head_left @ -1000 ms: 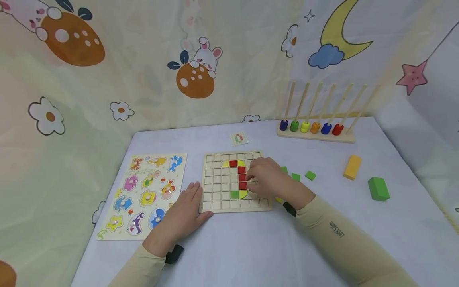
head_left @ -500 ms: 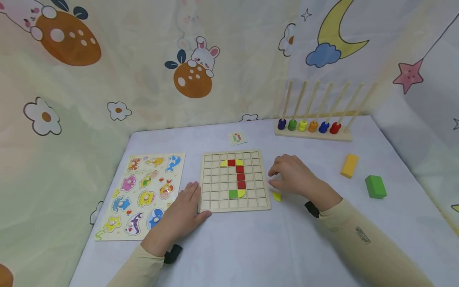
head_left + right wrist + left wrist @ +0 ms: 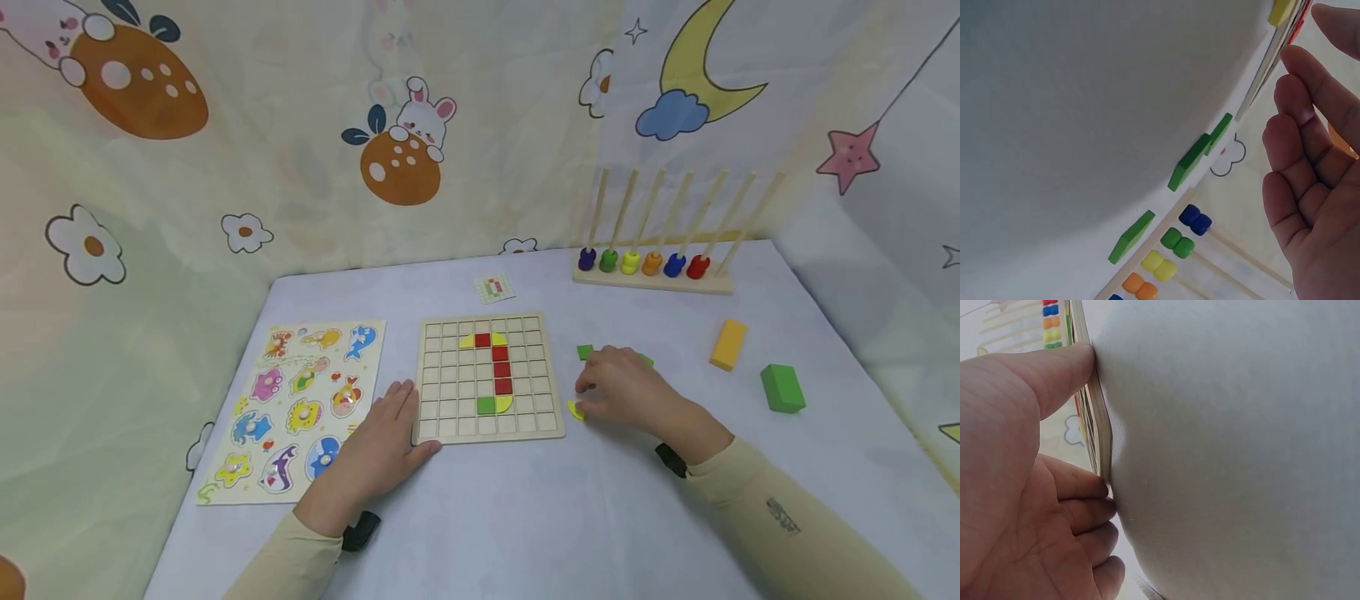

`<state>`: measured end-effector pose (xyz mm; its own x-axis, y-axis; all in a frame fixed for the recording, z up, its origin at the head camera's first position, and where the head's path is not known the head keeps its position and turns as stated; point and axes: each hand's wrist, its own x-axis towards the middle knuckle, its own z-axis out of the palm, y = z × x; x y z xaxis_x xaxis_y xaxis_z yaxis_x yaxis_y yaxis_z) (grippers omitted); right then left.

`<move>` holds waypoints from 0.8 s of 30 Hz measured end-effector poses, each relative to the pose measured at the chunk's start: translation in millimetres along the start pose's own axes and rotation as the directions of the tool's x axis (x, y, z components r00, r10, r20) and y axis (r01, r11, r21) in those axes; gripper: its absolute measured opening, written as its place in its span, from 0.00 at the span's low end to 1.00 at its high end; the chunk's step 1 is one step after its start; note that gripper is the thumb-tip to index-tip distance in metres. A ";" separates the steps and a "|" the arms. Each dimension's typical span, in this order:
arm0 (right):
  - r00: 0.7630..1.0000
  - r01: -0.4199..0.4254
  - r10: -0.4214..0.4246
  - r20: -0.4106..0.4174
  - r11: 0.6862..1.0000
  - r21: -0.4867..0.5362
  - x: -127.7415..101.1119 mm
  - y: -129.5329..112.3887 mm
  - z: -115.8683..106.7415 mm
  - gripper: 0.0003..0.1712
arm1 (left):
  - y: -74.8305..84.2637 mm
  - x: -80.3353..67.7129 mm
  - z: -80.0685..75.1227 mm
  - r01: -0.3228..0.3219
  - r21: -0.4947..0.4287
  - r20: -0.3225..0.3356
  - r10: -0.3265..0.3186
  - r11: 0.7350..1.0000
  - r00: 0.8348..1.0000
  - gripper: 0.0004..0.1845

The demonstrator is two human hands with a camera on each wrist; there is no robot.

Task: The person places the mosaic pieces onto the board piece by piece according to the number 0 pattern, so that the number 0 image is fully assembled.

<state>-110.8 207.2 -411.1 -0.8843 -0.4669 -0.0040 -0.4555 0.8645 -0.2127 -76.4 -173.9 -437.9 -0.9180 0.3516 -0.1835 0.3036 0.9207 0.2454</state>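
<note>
Head view puts the small yellow piece (image 3: 576, 410) on the white table (image 3: 525, 517), right at the fingertips of our right hand (image 3: 626, 390), just off the near right corner of the grid board (image 3: 489, 379). That hand hovers over it with fingers loosely bent and apart; whether they already touch the piece, we cannot tell. Our left hand (image 3: 382, 450) lies flat, fingers straight, pressing the board's near left corner; the left wrist view shows the thumb (image 3: 1054, 375) against the board edge (image 3: 1100, 425).

We judge the piece thin and flat, so fingertips may slide it away or flick it under the board edge instead of lifting it. If the left hand eases off, a nudge could shift the board and unseat the red and green tiles (image 3: 501, 368).

The green squares (image 3: 585, 352) beyond our right hand are partly covered by it, and the card (image 3: 495, 288) farther back is too small to read.
</note>
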 end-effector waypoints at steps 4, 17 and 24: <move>1.000 0.011 -0.011 0.007 1.000 -0.007 -4.3 -1.8 3.8 0.10 | -0.5 -0.4 0.0 -0.010 0.000 -0.007 0.010 1.000 1.000 0.52; 1.000 -0.009 0.008 0.028 1.000 0.003 -7.7 -5.5 6.0 0.10 | 0.0 -0.4 -0.3 0.001 0.000 0.000 -0.001 1.000 1.000 0.52; 1.000 0.001 -0.001 0.013 1.000 -0.008 -7.1 -6.0 7.3 0.09 | 0.1 -0.6 -0.2 0.002 -0.002 -0.004 -0.002 1.000 1.000 0.52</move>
<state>-101.0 204.0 -416.9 -0.8825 -0.4701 -0.0170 -0.4571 0.8656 -0.2044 -75.9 -174.0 -437.5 -0.9197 0.3489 -0.1799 0.3010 0.9211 0.2470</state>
